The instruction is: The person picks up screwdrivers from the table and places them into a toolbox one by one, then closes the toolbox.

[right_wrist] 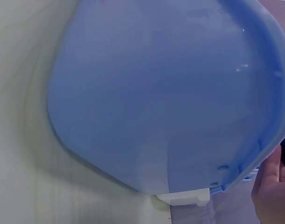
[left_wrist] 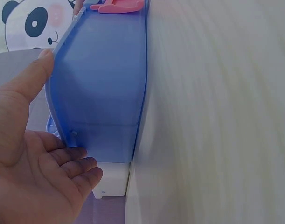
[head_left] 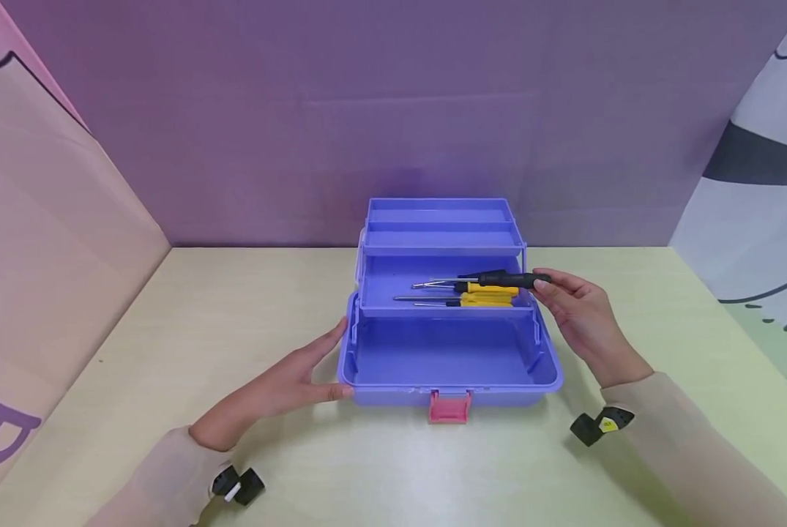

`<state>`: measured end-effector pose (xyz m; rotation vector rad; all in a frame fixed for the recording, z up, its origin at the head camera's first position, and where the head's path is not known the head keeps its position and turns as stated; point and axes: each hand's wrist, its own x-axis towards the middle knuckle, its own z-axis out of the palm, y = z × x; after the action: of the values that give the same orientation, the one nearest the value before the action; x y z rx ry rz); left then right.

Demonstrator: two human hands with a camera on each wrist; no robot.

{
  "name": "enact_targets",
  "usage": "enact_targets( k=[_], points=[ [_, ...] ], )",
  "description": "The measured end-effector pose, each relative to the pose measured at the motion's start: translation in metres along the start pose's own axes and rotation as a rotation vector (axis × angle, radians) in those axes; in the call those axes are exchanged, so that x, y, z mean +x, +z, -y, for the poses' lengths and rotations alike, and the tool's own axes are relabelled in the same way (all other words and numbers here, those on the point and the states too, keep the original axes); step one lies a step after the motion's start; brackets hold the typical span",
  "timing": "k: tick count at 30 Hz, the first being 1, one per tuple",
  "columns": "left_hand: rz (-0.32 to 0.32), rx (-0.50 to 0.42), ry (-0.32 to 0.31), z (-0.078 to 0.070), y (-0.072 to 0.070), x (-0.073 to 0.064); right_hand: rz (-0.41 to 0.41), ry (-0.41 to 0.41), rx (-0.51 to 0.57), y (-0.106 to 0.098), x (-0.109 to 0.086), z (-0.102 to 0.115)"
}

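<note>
A blue-purple toolbox (head_left: 449,395) stands unfolded, its stepped trays rising behind a deep base compartment. In the head view my right hand (head_left: 580,307) pinches the handle end of a black screwdriver (head_left: 508,280), whose shaft points left over the middle tray (head_left: 400,274). Several yellow-handled screwdrivers (head_left: 488,299) lie in that tray, with another black handle partly hidden behind the held one. My left hand (head_left: 301,380) rests against the box's left side, thumb by the front corner and fingers loosely extended. In the right wrist view, the box wall hides most of the right hand (right_wrist: 273,186).
A pink latch (head_left: 449,408) hangs at the toolbox's front. The pale wooden table (head_left: 248,293) runs back to a purple backdrop (head_left: 268,132). Printed panels (head_left: 57,219) flank both sides.
</note>
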<state>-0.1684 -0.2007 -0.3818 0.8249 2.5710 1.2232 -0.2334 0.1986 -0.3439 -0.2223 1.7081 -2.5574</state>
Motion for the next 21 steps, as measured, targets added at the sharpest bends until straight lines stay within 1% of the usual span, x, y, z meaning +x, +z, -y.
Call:
enact_targets(
  k=[4,9,12,16,21],
  points=[
    [0.001,-0.004,-0.006,0.001,0.001,-0.001,-0.009,0.045,-0.076,0.001,0.001,0.000],
    [-0.006,0.010,0.000,0.001,0.000,0.000,-0.013,0.070,-0.182,0.003,0.002,0.001],
    [-0.005,0.008,0.001,0.000,0.000,0.000,-0.009,0.076,-0.217,0.006,0.003,0.001],
    [-0.003,0.000,0.001,0.000,0.000,-0.001,0.004,0.073,-0.228,0.010,0.004,0.002],
    [-0.002,-0.004,0.002,0.001,0.000,-0.001,0.018,0.046,-0.250,0.013,0.004,0.002]
  ],
)
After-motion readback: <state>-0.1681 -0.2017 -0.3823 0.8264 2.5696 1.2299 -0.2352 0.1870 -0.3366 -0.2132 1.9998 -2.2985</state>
